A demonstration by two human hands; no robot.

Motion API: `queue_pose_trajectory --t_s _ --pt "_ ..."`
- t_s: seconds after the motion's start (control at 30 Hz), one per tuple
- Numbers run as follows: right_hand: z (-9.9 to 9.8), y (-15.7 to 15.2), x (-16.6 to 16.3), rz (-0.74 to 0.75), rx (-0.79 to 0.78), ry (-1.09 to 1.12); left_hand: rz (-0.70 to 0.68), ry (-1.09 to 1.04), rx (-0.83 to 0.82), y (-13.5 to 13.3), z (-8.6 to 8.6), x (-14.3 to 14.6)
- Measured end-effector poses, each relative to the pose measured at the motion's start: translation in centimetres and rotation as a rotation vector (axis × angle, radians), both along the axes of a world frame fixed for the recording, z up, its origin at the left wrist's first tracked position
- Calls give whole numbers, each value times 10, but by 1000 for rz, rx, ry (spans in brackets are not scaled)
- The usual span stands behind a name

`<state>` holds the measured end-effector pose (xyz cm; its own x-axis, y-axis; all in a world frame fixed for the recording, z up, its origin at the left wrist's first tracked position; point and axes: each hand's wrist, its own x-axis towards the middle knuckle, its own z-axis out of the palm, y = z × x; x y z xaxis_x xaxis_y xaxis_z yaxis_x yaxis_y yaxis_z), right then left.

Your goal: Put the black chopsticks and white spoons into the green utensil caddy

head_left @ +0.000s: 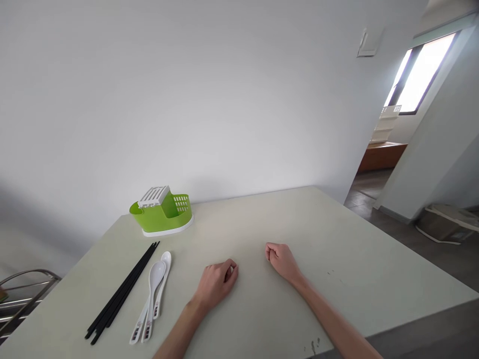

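My left hand (217,282) rests on the pale table in a loose fist, with nothing seen in it. To its right, a short gap away, my right hand (281,259) also lies closed on the tabletop, its fingers curled in. Nearest to my left hand are several white spoons (156,273) with patterned handle ends, partly stacked on one another. Left of them lies a bundle of black chopsticks (123,291), set at a slant. Behind these stands a green cutlery holder (160,218) with a white slotted top and white base. Neither hand touches any of these things.
The pale table (262,209) meets a white wall (239,99) at its back. A metal rack (30,294) stands off the left edge. On the floor to the right sits a grey-brown bin (447,223), near a doorway and window (422,72).
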<state>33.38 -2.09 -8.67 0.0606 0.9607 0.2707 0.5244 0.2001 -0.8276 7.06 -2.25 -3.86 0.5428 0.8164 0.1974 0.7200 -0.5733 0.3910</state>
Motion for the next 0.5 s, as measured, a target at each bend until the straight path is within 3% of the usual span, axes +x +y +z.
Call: queue_pose_trajectory --t_s 0.5 --pt "0 0 0 1 -2 9 -3 -2 2 1 -2 -1"
